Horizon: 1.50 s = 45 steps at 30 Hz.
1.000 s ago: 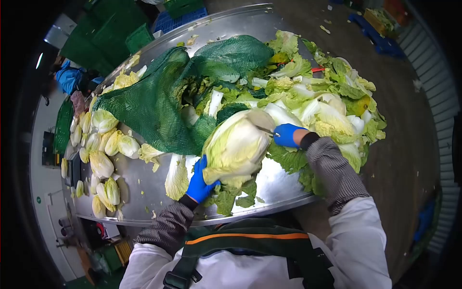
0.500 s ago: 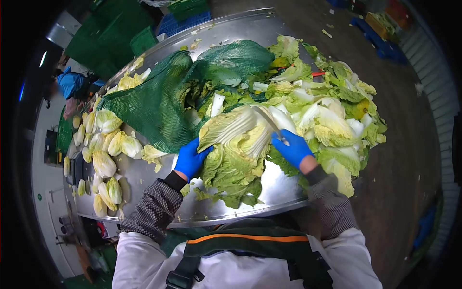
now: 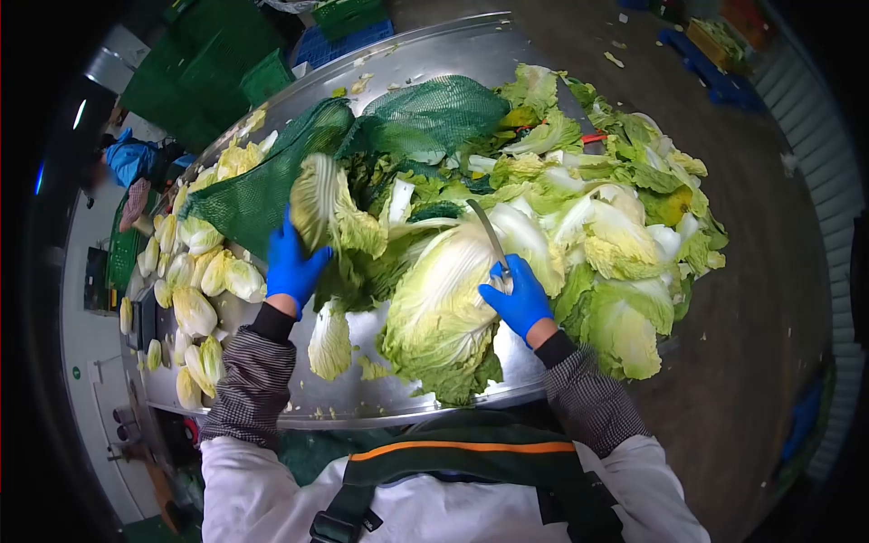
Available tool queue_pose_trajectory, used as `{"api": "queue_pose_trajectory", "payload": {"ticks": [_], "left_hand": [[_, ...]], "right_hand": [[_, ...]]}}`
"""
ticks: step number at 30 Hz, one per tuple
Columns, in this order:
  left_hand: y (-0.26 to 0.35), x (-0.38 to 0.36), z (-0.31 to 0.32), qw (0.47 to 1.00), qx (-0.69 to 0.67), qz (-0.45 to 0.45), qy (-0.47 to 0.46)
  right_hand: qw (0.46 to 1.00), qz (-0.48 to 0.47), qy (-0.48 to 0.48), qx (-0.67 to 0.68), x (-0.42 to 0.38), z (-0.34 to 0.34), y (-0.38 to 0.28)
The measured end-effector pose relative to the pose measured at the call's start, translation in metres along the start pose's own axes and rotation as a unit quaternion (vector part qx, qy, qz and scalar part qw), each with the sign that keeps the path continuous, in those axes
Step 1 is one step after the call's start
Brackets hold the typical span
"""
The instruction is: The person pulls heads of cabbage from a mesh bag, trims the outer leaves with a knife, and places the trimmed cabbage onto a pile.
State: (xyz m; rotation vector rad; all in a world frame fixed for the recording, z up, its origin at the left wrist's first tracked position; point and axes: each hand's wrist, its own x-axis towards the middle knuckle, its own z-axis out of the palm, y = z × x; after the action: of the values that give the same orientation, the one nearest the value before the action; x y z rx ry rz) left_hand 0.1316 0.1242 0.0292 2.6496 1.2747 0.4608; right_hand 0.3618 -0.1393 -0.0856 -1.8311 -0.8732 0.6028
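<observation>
My left hand [image 3: 295,264], in a blue glove, holds yellow-green Chinese cabbage leaves [image 3: 317,195] at the edge of the green net sack [image 3: 244,195]. Its fingers lie along their left side, with the thumb below. My right hand [image 3: 518,297], also gloved in blue, is closed round a knife [image 3: 487,228], its curved blade pointing up and away from me. Below that hand's fingers spreads a large Chinese cabbage [image 3: 439,303] with pale ribs and green outer leaves. A small pale cabbage piece [image 3: 329,342] lies on the metal table between my hands.
A heap of trimmed cabbage leaves [image 3: 634,231] covers the table's right side. Several small peeled cabbage heads [image 3: 195,310] lie at the left. The steel table [image 3: 425,56] has a raised rim. Green crates [image 3: 208,72] stand beyond it, and a blue pallet [image 3: 711,72] is on the floor.
My left hand has moved left and up with the ribbed leaves, away from the large cabbage. My right hand with the knife has shifted slightly left and down, and the small cabbage piece is now uncovered.
</observation>
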Motion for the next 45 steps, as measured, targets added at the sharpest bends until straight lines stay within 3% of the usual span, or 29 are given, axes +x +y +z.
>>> {"api": "queue_pose_trajectory", "payload": {"ticks": [1,2,3,4,5,6,7,10,11,13,16,19,22,25,26,29,30,32,34,35,37,39,40,41,43,45], "left_hand": [[0.03,0.003,-0.012,0.99,0.006,0.105,0.096],[0.058,0.005,-0.015,0.979,0.006,0.16,0.124],[0.081,-0.004,-0.007,0.972,-0.048,0.199,0.111],[0.099,-0.015,0.014,0.961,-0.202,0.187,0.013],[0.116,-0.027,0.029,0.955,-0.137,0.261,-0.039],[0.145,-0.034,0.035,0.968,-0.069,0.197,-0.139],[0.153,-0.037,0.055,0.967,-0.052,0.175,-0.179],[0.166,-0.028,0.077,0.966,0.017,0.161,-0.204],[0.17,-0.024,0.078,0.962,0.029,0.148,-0.226],[0.161,-0.016,0.093,0.974,-0.006,0.128,-0.186],[0.138,-0.002,0.102,0.968,-0.034,0.143,-0.202],[0.133,-0.008,0.089,0.964,-0.052,0.173,-0.194],[0.135,-0.017,0.078,0.952,-0.115,0.204,-0.197],[0.149,-0.005,0.084,0.915,-0.089,0.338,-0.198],[0.155,-0.005,0.091,0.899,-0.116,0.335,-0.256],[0.166,-0.005,0.09,0.882,-0.119,0.336,-0.309],[0.166,-0.007,0.089,0.886,-0.107,0.344,-0.291],[0.168,-0.014,0.086,0.891,-0.083,0.363,-0.259],[0.17,-0.015,0.082,0.907,-0.104,0.311,-0.265],[0.171,-0.015,0.079,0.914,-0.114,0.285,-0.266],[0.157,-0.01,0.067,0.933,-0.14,0.293,-0.158],[0.126,0.008,0.048,0.938,-0.178,0.29,-0.066],[0.104,0.016,0.041,0.961,-0.157,0.224,-0.05],[0.078,0.029,0.037,0.968,-0.068,0.239,-0.019],[0.043,0.038,0.024,0.973,0.167,0.101,-0.121],[0.042,0.02,0.023,0.935,0.299,0.192,0.01]], "right_hand": [[0.999,0.019,-0.009,0.036,-0.008,0.003,0.001],[0.996,0.039,-0.017,0.073,-0.016,0.008,0.005],[0.992,0.058,-0.026,0.108,-0.025,0.012,0.009],[0.994,0.037,-0.018,0.104,-0.04,0.024,0.021],[0.995,0.015,-0.009,0.1,-0.053,0.035,0.032],[0.995,0.032,-0.023,0.091,-0.06,0.03,0.028],[0.995,0.05,-0.038,0.082,-0.065,0.022,0.025],[0.994,0.002,0.107,-0.015,-0.053,-0.01,0.02],[0.995,0.061,0.075,0.004,-0.045,-0.024,0.003],[0.997,-0.008,0.03,0.074,-0.022,-0.022,0.001],[0.998,-0.038,0.027,-0.045,0.017,-0.004,0.005],[0.998,0.007,-0.003,-0.069,0.027,0.003,0.004],[0.996,0.048,0.043,-0.066,0.012,0.007,-0.008],[0.997,0.061,0.057,-0.002,0.0,0.009,0.0],[0.995,0.061,0.071,0.04,-0.003,0.015,0.008],[0.966,0.121,0.095,0.21,-0.021,0.015,0.014],[0.976,0.068,0.121,0.167,-0.026,0.015,0.015],[0.971,0.081,0.092,0.205,-0.043,0.015,0.011],[0.969,0.084,0.064,0.222,-0.06,0.013,-0.011],[0.976,0.027,0.069,0.206,-0.07,0.018,-0.01],[0.938,0.139,-0.001,0.316,-0.086,-0.007,-0.062],[0.958,0.104,-0.029,0.268,-0.095,-0.021,-0.065],[0.962,0.076,-0.042,0.258,-0.095,-0.036,-0.073],[0.966,0.047,-0.056,0.247,-0.095,-0.052,-0.079],[0.939,0.224,-0.067,0.25,-0.092,-0.095,-0.081],[0.934,0.177,-0.051,0.307,-0.082,-0.122,-0.059]]}}
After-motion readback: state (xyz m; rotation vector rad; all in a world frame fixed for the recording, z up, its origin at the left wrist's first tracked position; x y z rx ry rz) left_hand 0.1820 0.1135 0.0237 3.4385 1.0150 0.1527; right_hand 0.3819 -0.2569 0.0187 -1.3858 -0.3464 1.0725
